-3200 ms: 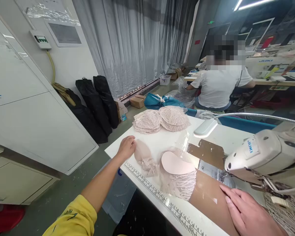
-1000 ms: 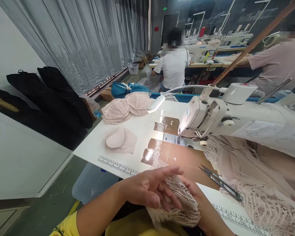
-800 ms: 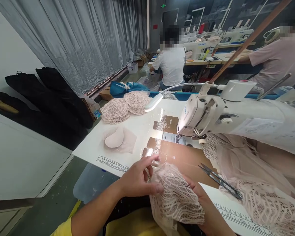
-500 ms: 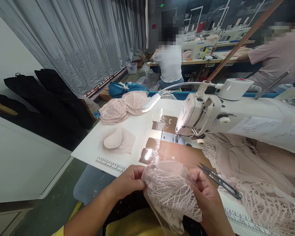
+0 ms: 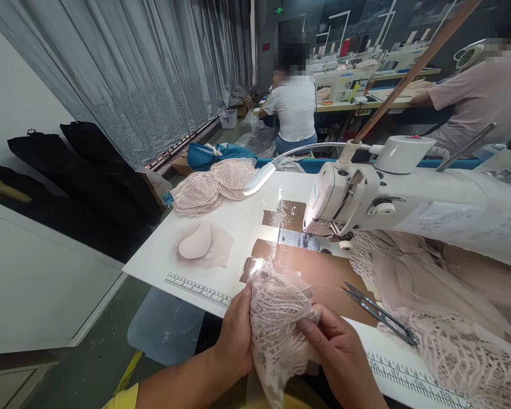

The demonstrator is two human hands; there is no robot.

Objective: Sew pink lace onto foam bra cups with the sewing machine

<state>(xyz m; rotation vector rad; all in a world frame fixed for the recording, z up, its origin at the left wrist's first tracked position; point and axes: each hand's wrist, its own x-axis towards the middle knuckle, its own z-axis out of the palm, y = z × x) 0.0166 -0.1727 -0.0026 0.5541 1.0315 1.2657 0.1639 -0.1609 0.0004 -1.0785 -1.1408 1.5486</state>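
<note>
A pale pink lace piece point(image 5: 276, 318), gathered and partly see-through, is stretched between my two hands at the table's front edge. My left hand point(image 5: 235, 332) grips its left side, thumb pointing up. On its right side, my right hand point(image 5: 334, 341) pinches the lace between thumb and fingers. Thread snips point(image 5: 383, 315) lie just beyond my right hand, beside more pink lace point(image 5: 464, 352) and sheer fabric. The white sewing machine point(image 5: 336, 199) stands ahead, its needle area lit. A smooth beige pad point(image 5: 196, 241) rests on sheer fabric at the left.
Stacked lace cups point(image 5: 196, 193) sit at the table's back left near the lamp point(image 5: 259, 179). Brown tape and board point(image 5: 319, 278) cover the surface around the needle plate. A clear plastic bin point(image 5: 166, 324) is below the left edge. Two people sit at machines beyond.
Both hands have shifted the lace piece, turning it more upright and closer together. My right hand has moved left; my left hand has turned thumb-up.
</note>
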